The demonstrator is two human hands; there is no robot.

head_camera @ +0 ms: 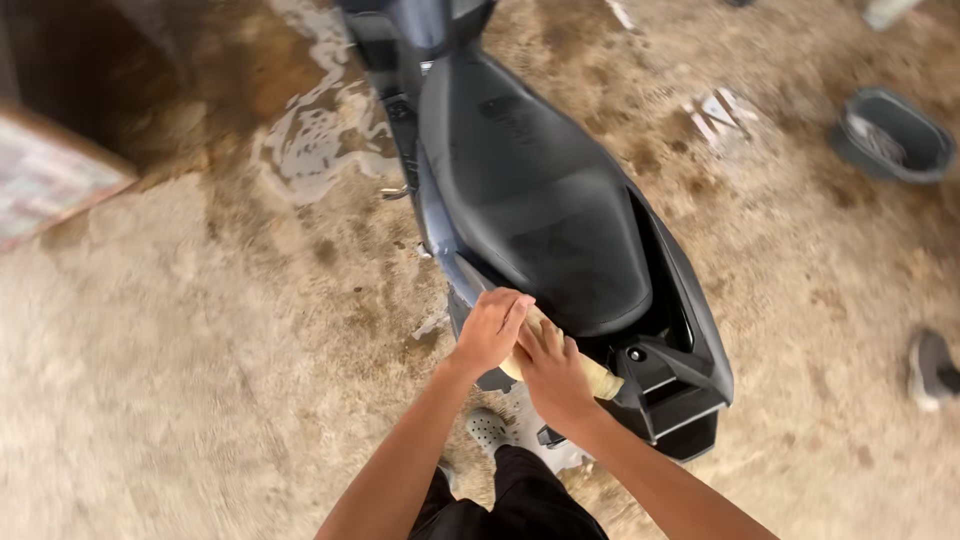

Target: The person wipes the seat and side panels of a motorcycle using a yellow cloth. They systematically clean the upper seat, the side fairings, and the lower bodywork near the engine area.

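**Tan cloth under two hands on a dark scooter**

Tan and crumpled, a cloth (590, 378) lies pressed against the rear side panel of a dark grey scooter (520, 190), just below the back edge of its black seat (530, 215). Both of the person's hands are on it. The left hand (490, 330) has its fingers bent and held together, curled down over the near end of the cloth where it meets the panel. The right hand (552, 372) lies flat, fingers pressed together and pointing forward, touching the left hand and covering most of the cloth, so that only one end sticks out beyond its knuckles toward the tail. Whether either hand actually pinches the fabric I cannot tell; they look pressed onto it.

Just beyond the right hand sits the scooter's black tail section (680, 400). Beneath the wrists a grey perforated shoe (488, 430) rests on the wet, stained concrete floor (200, 380). Well ahead of the left hand, suds and water (320, 120) pool beside the scooter. Far off to the right hand's side stands a grey basin (893, 135), and nearer the edge another person's dark shoe (932, 368).
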